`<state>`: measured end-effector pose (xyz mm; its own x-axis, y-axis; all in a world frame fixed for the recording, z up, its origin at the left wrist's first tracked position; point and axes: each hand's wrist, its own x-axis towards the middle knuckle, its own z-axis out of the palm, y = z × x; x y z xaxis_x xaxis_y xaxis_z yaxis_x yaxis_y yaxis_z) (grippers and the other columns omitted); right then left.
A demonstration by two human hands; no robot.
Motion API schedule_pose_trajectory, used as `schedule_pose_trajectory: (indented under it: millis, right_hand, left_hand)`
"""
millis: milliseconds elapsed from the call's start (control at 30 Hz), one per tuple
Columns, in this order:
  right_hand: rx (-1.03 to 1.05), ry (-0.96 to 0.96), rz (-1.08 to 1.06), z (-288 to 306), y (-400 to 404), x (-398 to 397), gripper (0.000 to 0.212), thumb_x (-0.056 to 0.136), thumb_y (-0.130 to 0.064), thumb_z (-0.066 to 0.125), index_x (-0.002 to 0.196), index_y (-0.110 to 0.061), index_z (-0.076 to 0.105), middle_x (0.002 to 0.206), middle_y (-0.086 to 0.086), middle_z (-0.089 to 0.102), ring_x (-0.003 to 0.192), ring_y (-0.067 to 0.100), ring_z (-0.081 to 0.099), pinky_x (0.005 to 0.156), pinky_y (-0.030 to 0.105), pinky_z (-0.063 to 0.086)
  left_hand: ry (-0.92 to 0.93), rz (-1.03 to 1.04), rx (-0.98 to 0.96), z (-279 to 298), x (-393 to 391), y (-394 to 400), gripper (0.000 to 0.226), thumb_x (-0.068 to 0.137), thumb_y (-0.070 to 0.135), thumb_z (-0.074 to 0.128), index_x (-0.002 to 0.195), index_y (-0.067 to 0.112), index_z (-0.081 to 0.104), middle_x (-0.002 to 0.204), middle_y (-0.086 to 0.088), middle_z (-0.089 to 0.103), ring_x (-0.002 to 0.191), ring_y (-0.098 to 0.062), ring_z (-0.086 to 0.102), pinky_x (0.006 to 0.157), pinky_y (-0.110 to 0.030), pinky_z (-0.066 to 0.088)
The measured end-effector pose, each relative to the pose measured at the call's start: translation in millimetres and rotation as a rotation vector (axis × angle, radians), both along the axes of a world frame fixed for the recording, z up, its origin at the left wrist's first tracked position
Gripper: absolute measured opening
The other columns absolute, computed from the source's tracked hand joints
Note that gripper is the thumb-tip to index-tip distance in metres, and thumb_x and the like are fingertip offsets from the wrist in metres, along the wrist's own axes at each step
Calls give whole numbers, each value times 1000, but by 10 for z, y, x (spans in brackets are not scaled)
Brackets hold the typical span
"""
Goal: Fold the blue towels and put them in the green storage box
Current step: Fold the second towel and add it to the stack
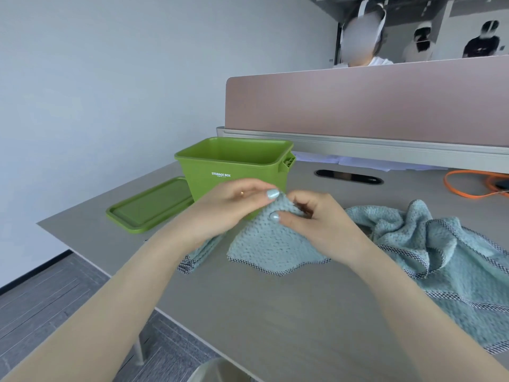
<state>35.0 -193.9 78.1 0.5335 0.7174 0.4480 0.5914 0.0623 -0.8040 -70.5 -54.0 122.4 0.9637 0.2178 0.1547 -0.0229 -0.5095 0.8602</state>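
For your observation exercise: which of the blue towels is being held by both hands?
The small towel in front of the green box, pinched by left hand and right hand; the other towel lies crumpled, untouched.

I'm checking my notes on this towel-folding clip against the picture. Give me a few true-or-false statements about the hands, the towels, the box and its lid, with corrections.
1. Both hands pinch the same blue towel. True: the left hand and right hand hold its raised corner.
2. The lid is on the green storage box. False: it lies flat on the table, left of the open box.
3. A crumpled towel lies to the right. True.
4. A folded towel already shows inside the box. False: none is visible in it.
5. An orange cable lies at the far right. True.
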Motion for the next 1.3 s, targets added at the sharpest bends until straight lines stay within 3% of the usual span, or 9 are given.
schedule_pose_trajectory:
  millis: [167, 300, 433, 667, 900, 1000, 1133, 1200, 1300]
  right_hand:
    - [-12, -42, 30, 43, 22, -103, 23, 75, -33, 61, 92, -20, 69, 91, 29, 62, 71, 34, 55, 76, 51, 46]
    - [14, 3, 16, 57, 1, -106, 15, 74, -26, 62, 81, -15, 69, 74, 24, 59, 67, 15, 43, 63, 38, 39]
    - [23, 27, -4, 71, -16, -117, 16, 81, -14, 67, 66, -21, 68, 57, -2, 36, 55, 9, 29, 52, 26, 25]
    - [-17, 92, -11, 37, -11, -97, 22, 79, -19, 69, 79, 3, 68, 68, 25, 55, 67, 16, 39, 65, 30, 31]
    - [-209, 118, -69, 44, -93, 40, 45, 79, -27, 72, 51, -17, 38, 46, -12, 27, 45, 7, 24, 43, 20, 17]
    - [-208, 131, -78, 2, -137, 156, 44, 77, -34, 72, 55, -11, 43, 54, -5, 30, 54, 11, 25, 50, 26, 20]
    - [-26, 289, -76, 31, -134, 170, 60, 56, -60, 76, 76, -3, 69, 80, 14, 67, 78, 13, 43, 79, 35, 41]
    - [94, 375, -70, 55, -108, 135, 51, 63, -51, 76, 72, -2, 68, 84, 31, 63, 78, 16, 48, 77, 41, 42]
    - [236, 520, -55, 51, -65, 128, 19, 84, -20, 64, 72, -6, 69, 80, 11, 71, 78, 15, 60, 82, 40, 48]
  left_hand:
    - [-145, 127, 349, -60, 44, -202, 19, 89, 30, 56, 99, 28, 72, 88, 10, 73, 75, 1, 62, 68, -16, 45]
    - [-196, 161, 341, -129, 31, -200, 19, 87, 33, 58, 94, 24, 73, 74, 7, 70, 61, 0, 53, 56, -14, 38]
    - [-222, 196, 376, -164, 8, -170, 39, 87, 36, 57, 64, 5, 61, 46, 4, 27, 47, -10, 26, 45, -21, 20]
    - [-321, 239, 241, -196, 15, -234, 12, 84, 21, 65, 90, 22, 75, 73, 9, 71, 65, -10, 61, 59, -16, 43]
    - [-504, 380, 187, -138, 21, -168, 12, 86, 17, 62, 79, 21, 71, 73, 8, 70, 71, -20, 60, 64, -23, 44]
    - [-547, 416, 152, -90, 4, -60, 14, 87, 18, 60, 76, 22, 68, 70, 17, 68, 67, -3, 57, 65, -13, 42]
    - [-610, 433, -22, -87, 0, 83, 16, 88, 17, 59, 78, 27, 67, 71, 25, 67, 70, 6, 58, 70, -11, 45]
    - [-612, 449, -123, -134, 12, 128, 16, 88, 17, 59, 80, 27, 68, 68, 21, 67, 66, 4, 57, 68, -16, 46]
    - [-583, 445, -223, -206, 23, 126, 16, 87, 15, 59, 80, 26, 69, 64, 18, 66, 63, 0, 55, 65, -20, 48]
